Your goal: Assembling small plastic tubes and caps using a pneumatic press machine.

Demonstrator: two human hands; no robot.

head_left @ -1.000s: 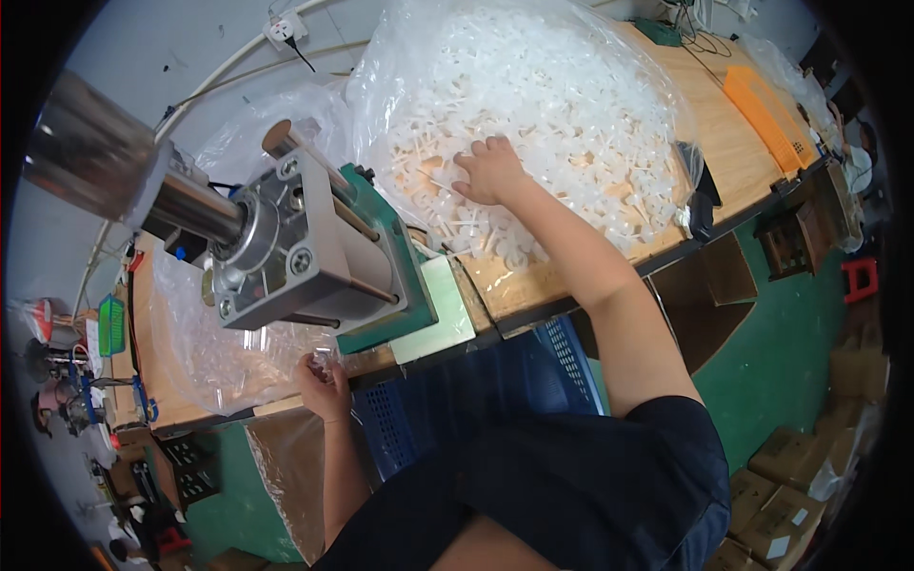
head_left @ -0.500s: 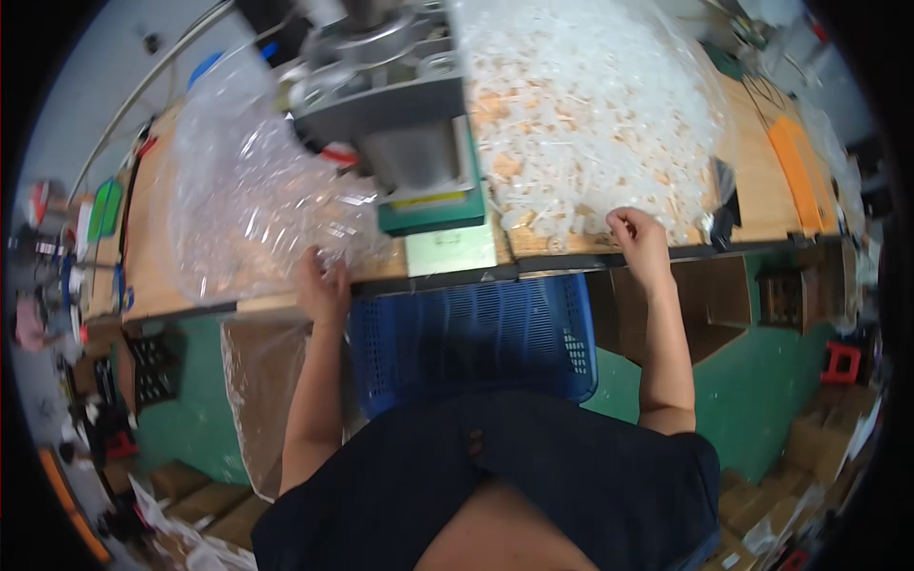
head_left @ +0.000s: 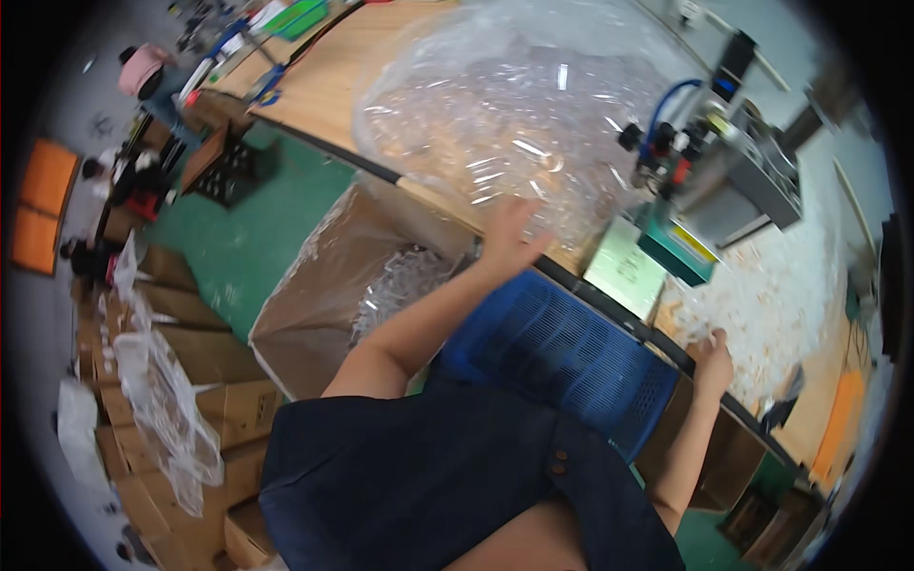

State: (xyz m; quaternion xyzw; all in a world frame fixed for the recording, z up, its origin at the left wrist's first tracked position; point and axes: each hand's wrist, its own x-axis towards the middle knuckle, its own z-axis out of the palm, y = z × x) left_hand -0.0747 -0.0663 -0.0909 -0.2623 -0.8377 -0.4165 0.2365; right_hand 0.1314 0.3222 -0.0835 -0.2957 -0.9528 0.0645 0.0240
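Observation:
At the table's front edge, my left hand (head_left: 512, 236) has its fingers spread, blurred by motion, beside a heap of clear plastic pieces (head_left: 533, 157) on a clear plastic sheet. My right hand (head_left: 714, 366) is by a pile of small white and tan pieces (head_left: 762, 314), fingers drawn together. Whatever it may hold is too small to make out. A bench press (head_left: 728, 181) with a green base stands between the two heaps. In front of it lies a pale green pad (head_left: 624, 266).
A blue plastic basket (head_left: 562, 352) sits below the table edge. To its left stands a lined carton (head_left: 314, 276) with clear plastic pieces inside. Stacked cardboard boxes (head_left: 219, 347) fill the lower left. A person (head_left: 152, 81) is in the background.
The view has swung to the left, bringing the lined carton's inside into sight. My left hand's fingers have spread. My right hand stays by the white and tan pile.

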